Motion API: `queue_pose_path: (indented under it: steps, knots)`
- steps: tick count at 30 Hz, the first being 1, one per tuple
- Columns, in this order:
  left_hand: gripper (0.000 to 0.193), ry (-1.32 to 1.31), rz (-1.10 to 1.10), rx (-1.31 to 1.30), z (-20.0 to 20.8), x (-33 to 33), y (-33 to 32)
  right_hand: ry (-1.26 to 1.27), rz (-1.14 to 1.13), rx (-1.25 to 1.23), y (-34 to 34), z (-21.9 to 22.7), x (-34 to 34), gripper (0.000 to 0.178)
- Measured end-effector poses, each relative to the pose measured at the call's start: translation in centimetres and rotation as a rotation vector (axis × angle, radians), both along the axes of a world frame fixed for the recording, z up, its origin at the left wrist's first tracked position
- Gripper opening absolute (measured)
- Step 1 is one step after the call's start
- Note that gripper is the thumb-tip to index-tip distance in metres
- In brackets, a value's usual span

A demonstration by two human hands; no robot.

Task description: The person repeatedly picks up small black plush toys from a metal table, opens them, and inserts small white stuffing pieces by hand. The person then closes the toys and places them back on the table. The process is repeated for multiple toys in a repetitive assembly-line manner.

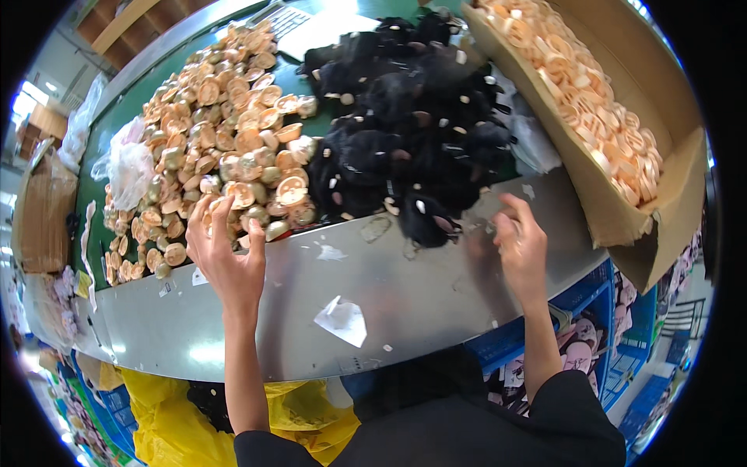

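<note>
Left hand (226, 261) fingers spread, reaching into tan disc pile (226, 132) at 10 o'clock. Right hand (523, 247) fingers curled, pinching a black plush piece (426, 222) on steel surface (405, 303).

A smooth, glossy sheet-metal ledge (436, 288) is seen at lower centre, matt fuzzy black cloth pieces (412, 117) above it, shiny tan plastic parts (233, 140) upper left, and a rough cardboard box (622, 148) upper right.
</note>
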State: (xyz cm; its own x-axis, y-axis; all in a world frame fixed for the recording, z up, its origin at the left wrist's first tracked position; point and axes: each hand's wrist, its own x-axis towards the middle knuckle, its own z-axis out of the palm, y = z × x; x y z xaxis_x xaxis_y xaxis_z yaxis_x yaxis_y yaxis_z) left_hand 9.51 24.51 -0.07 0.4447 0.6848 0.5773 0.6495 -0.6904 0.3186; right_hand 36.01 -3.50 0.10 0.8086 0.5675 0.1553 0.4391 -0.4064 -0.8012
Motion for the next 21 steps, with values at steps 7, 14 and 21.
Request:
queue_pose_path:
  steps: [7,14,21]
  knots:
    - [0.053,0.120,-0.470,-0.086,-0.2,13.2,-4.4,-0.054,0.148,-0.090,6.0,0.5,7.4,0.057]
    - [0.031,-0.242,-0.227,-0.131,0.2,13.9,-2.0,-0.168,0.353,-0.299,13.2,-1.4,4.0,0.052]
    - [0.027,-0.621,-0.170,-0.316,7.1,3.8,-9.1,-0.371,0.506,-0.211,15.0,0.3,1.6,0.027]
